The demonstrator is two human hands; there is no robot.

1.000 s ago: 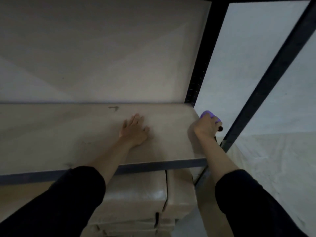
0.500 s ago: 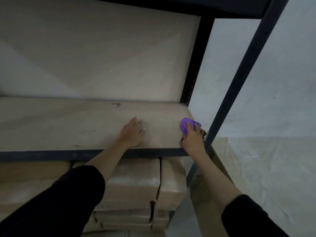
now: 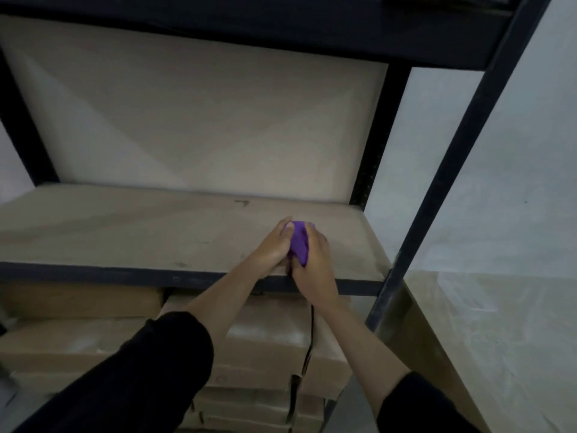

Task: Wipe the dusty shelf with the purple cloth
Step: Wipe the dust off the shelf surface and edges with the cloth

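The shelf [image 3: 131,229] is a pale wooden board in a dark metal rack, with faint smudges on its surface. A bunched purple cloth [image 3: 299,242] sits on the board near its front right part. My right hand [image 3: 313,260] grips the cloth from the right. My left hand [image 3: 271,250] presses against the cloth from the left, fingers curled around it. Both hands meet over the shelf's front edge. Most of the cloth is hidden between my palms.
Dark metal uprights [image 3: 449,170] stand at the right, with a dark upper shelf [image 3: 249,29] overhead. Stacked cardboard boxes [image 3: 268,345] fill the level below. A white sheet [image 3: 499,323] covers the floor and wall at right.
My right hand brought the purple cloth from the shelf's right end onto the board. My left hand slid right to meet it. The view tilted upward.
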